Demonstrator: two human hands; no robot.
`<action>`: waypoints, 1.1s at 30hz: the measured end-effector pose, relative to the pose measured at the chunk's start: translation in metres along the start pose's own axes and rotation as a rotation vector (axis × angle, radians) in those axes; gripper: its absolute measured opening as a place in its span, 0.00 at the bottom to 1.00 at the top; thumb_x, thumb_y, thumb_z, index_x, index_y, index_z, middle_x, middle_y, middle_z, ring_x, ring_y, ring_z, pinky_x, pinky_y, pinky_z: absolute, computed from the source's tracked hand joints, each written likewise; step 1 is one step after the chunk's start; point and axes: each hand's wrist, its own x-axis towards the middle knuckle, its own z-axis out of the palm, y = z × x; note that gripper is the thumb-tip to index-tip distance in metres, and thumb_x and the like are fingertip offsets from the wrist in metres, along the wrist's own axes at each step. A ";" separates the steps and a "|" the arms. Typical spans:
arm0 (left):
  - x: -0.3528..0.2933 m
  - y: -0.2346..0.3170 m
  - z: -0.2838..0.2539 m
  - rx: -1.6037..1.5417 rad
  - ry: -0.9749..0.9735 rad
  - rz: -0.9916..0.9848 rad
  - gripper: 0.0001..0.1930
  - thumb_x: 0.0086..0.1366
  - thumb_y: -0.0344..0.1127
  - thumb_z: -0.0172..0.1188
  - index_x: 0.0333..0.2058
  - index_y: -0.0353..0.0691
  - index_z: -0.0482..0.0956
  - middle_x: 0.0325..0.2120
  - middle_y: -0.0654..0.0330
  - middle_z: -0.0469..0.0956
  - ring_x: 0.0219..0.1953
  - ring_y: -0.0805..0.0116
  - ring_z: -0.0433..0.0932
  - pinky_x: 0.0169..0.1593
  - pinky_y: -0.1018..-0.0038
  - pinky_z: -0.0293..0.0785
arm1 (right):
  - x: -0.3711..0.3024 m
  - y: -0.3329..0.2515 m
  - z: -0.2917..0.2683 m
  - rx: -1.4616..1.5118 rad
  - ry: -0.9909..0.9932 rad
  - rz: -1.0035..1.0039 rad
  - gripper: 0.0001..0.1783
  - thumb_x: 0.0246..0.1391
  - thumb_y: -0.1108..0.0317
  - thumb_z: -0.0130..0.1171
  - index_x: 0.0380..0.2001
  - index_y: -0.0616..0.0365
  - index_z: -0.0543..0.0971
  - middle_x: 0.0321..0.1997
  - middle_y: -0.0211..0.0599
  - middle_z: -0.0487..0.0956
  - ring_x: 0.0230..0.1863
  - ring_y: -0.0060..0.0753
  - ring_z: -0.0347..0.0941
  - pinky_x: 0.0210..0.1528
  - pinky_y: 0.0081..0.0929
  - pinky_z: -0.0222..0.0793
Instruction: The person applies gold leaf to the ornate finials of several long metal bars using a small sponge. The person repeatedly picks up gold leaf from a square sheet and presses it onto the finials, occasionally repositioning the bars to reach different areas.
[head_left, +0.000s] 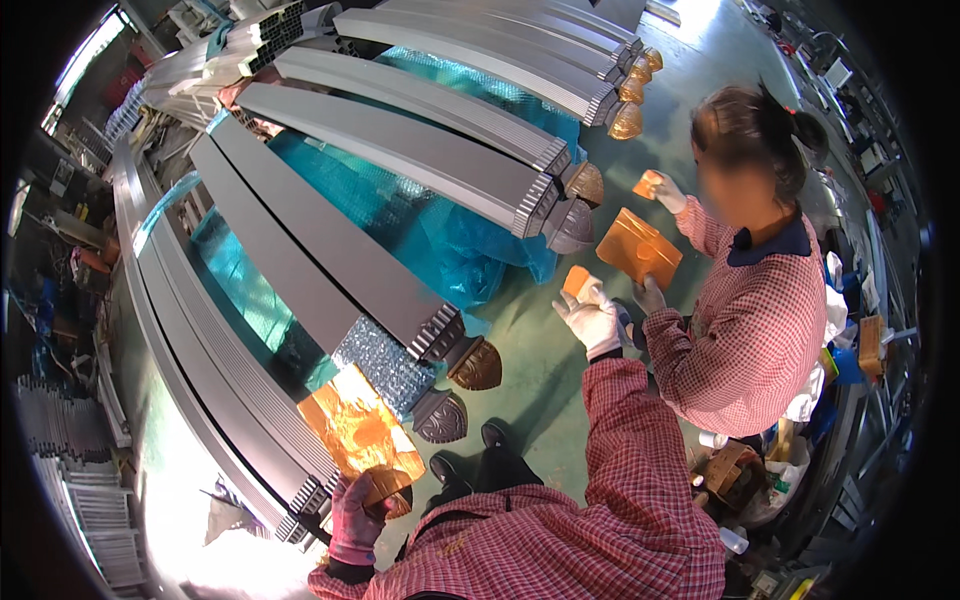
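Observation:
My left hand (356, 520), in a pinkish-red glove, grips the near edge of a shiny gold foil sheet (365, 425). This sheet lies close over the ends of the grey columns. Held out to the right, my right hand (594, 322) wears a white glove and pinches a small gold-orange piece (577, 281); its material cannot be made out. Below the left side's columns, a grey bud-shaped finial (441, 416) and a bronze-gold finial (474, 364) cap two column ends. Another gold-toned tip shows partly behind my left hand.
A co-worker (750, 320) stands at the right, holding a gold sheet (640, 247) and a small gold piece (648, 184). Long grey columns (400, 145) fan across the left and top, over blue bubble wrap (420, 240). A cardboard box (733, 472) and bags sit at lower right.

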 end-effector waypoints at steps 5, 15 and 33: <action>0.002 0.000 -0.002 0.005 -0.050 0.031 0.16 0.62 0.35 0.53 0.47 0.37 0.68 0.36 0.58 0.76 0.30 0.68 0.78 0.26 0.76 0.78 | -0.077 0.023 0.028 -0.402 -0.033 -0.118 0.18 0.51 0.76 0.52 0.48 0.57 0.72 0.52 0.38 0.73 0.54 0.37 0.68 0.61 0.44 0.59; 0.001 -0.003 -0.037 -0.062 -0.238 0.023 0.18 0.63 0.35 0.55 0.51 0.39 0.67 0.40 0.60 0.75 0.34 0.71 0.78 0.29 0.80 0.78 | -0.154 0.088 0.159 -1.201 -0.225 -0.296 0.20 0.43 0.76 0.65 0.42 0.59 0.73 0.41 0.31 0.76 0.40 0.23 0.73 0.45 0.19 0.70; -0.023 -0.025 -0.059 -0.077 -0.308 0.054 0.20 0.64 0.35 0.55 0.54 0.40 0.64 0.45 0.61 0.73 0.41 0.69 0.77 0.32 0.78 0.79 | -0.220 0.208 0.243 -2.121 -0.910 -0.690 0.20 0.34 0.63 0.66 0.36 0.49 0.75 0.34 0.38 0.74 0.38 0.47 0.71 0.42 0.40 0.68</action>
